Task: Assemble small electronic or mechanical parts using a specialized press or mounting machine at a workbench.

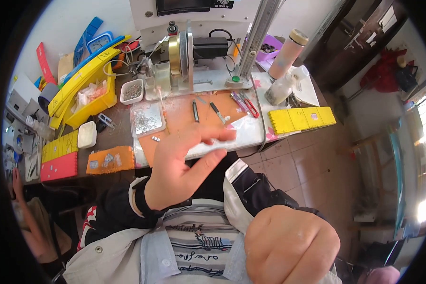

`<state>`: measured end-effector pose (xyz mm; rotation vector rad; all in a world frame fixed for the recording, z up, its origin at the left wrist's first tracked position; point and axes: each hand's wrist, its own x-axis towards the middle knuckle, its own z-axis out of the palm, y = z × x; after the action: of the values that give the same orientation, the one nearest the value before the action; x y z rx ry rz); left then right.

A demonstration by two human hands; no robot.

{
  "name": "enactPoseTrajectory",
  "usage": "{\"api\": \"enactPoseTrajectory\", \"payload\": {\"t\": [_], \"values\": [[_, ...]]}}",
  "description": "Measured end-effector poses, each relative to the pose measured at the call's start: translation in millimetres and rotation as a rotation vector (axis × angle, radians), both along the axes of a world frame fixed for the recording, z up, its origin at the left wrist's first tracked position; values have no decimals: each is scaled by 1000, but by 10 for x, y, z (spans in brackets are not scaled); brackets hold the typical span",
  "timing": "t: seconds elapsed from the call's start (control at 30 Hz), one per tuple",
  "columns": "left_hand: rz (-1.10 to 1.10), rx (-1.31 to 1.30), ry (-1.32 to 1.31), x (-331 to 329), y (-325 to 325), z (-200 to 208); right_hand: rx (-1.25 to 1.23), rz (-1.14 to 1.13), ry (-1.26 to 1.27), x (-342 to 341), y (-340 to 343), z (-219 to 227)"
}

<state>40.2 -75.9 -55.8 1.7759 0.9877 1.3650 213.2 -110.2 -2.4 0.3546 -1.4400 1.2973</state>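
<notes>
My left hand (182,165) is raised in front of the bench edge, its fingers stretched forward and its thumb apart, with nothing visible in it. Close below on the right, my right hand (293,244) is curled into a fist; whatever it may hold is hidden. Beyond the left hand, an orange mat (177,123) bears two slim dark-handled tools and a pair of red-handled snips (250,105). A clear tray (147,119) of small metal pieces lies to its left. Behind stands a bench machine with a brass-coloured wheel (174,56).
Left are a white dish (131,91) of small parts, a yellow bin (92,102) and an orange strip (110,161). Right are a yellow strip (302,120), a pink bottle (288,54) and a clear jar (279,92). Another person's arm (28,215) shows at far left.
</notes>
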Motion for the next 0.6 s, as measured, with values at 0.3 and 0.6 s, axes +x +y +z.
{"api": "enactPoseTrajectory", "payload": {"t": [0.3,0.6], "values": [[-424,-462,-703,171,-85,38,244,145,80,149,-5,57],[-499,-626,-811,271,-228,112,350,395,-399,575,-262,98]]}}
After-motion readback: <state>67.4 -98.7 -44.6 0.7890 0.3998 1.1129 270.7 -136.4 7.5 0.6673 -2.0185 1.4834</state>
